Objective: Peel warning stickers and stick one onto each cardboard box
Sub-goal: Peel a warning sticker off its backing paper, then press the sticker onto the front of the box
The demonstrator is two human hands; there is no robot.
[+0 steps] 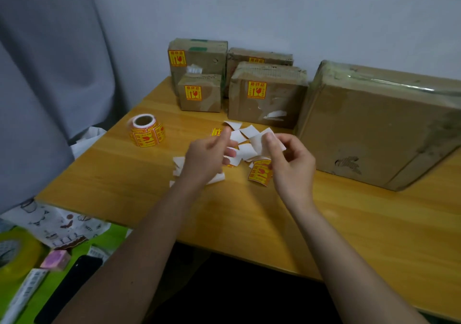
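Several cardboard boxes stand at the back of the wooden table point(124, 174). A yellow-and-red warning sticker shows on the back-left box point(199, 59), the small front box point(202, 94), the middle box point(267, 96) and the box behind it point(259, 55). No sticker is visible on the large box point(374, 129) at the right. My right hand point(291, 164) pinches a white backing paper point(259, 141), and a sticker point(260, 174) hangs just below its fingers. My left hand point(207, 154) is raised beside it, fingers near a small sticker piece point(216, 132); its grip is unclear.
A roll of warning stickers point(147, 130) lies on the table's left part. Several white backing scraps point(239, 134) are scattered under my hands. Off the table's left edge lie a tape roll point(15, 251), a dark phone point(72, 286) and printed paper. A curtain hangs at the left.
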